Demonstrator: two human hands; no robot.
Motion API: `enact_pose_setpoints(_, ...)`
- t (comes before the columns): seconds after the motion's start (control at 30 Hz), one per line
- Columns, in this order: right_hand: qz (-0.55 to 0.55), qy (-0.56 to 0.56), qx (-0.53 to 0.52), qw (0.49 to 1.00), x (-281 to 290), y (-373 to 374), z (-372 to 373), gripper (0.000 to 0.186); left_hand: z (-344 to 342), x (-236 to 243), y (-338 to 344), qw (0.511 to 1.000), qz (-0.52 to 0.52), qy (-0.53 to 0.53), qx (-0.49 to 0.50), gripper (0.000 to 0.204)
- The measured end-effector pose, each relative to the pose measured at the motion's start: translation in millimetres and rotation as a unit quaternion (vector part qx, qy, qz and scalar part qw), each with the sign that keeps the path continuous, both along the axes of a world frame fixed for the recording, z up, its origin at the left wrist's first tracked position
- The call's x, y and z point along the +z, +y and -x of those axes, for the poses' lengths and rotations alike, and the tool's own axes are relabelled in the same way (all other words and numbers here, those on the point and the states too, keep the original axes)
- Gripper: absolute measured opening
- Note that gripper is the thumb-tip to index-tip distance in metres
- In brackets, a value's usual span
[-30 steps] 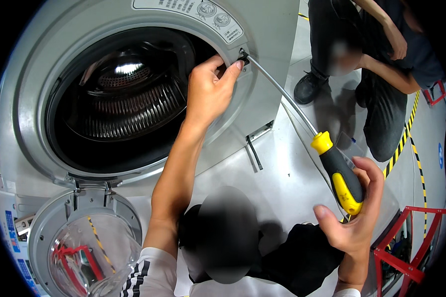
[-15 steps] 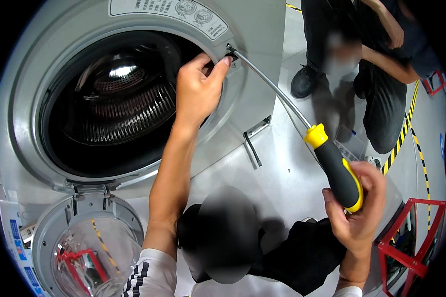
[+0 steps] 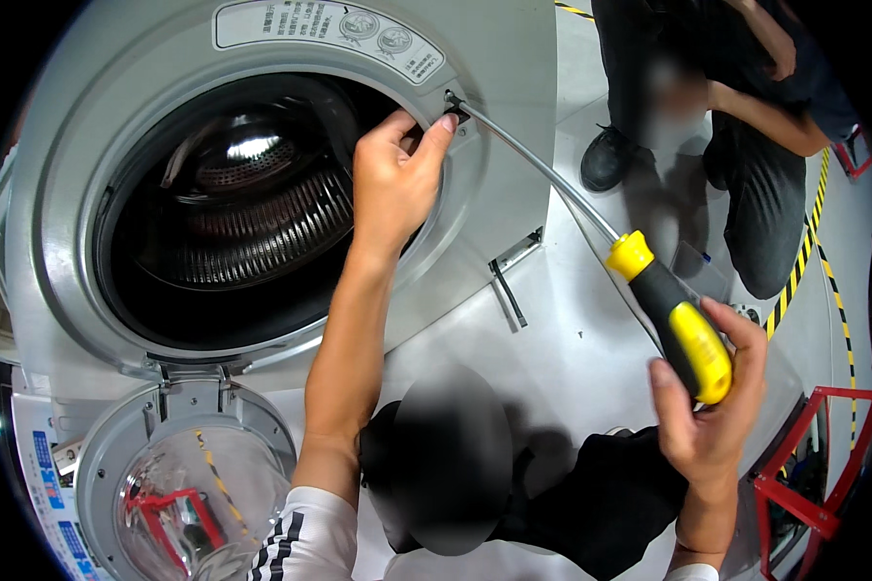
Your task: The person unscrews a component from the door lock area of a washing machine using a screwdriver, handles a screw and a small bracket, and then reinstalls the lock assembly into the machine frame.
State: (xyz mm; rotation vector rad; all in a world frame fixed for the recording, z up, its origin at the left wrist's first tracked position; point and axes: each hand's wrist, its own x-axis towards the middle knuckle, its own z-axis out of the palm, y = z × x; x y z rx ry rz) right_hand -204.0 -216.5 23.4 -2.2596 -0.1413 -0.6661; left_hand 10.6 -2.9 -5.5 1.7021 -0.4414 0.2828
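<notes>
A long screwdriver (image 3: 670, 308) with a black and yellow handle slants across the front of a grey washing machine (image 3: 484, 203). My right hand (image 3: 709, 407) has its fingers and thumb around the handle's butt end. The steel shaft runs up to the right edge of the door opening, its tip at a small hole beside a dark slot. At that edge my left hand (image 3: 397, 179) grips the opening's rim (image 3: 440, 108), thumb in front by the slot. Its fingertips are hidden behind the rim. Inside the opening is the dark ribbed drum (image 3: 262, 228).
The round glass door (image 3: 179, 484) hangs open at lower left. A small flap with a black strap (image 3: 510, 290) juts from the machine's lower edge. Another person (image 3: 746, 184) crouches at upper right. At lower right stands a red metal frame (image 3: 794, 504); striped tape (image 3: 810, 228) marks the floor.
The screwdriver handle has turned, showing more of its yellow side, and my right-hand fingers have shifted around it. My left hand keeps its place at the rim. The whole view has shifted slightly.
</notes>
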Motion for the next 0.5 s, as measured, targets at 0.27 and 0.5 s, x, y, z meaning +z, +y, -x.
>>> enact_pose_setpoints(0.27, -0.034, -0.052, -0.004, 0.998, -7, 8, -3, 0.068, -1, -1, 1, 1.0, 0.002, 0.0, -0.006, 0.022)
enact_pose_setpoints(0.5, -0.133, 0.054, -0.063, 0.988, 0, -1, -5, 0.059, 0, 2, -1, 1.0, -0.02, -0.003, 0.012, 0.021)
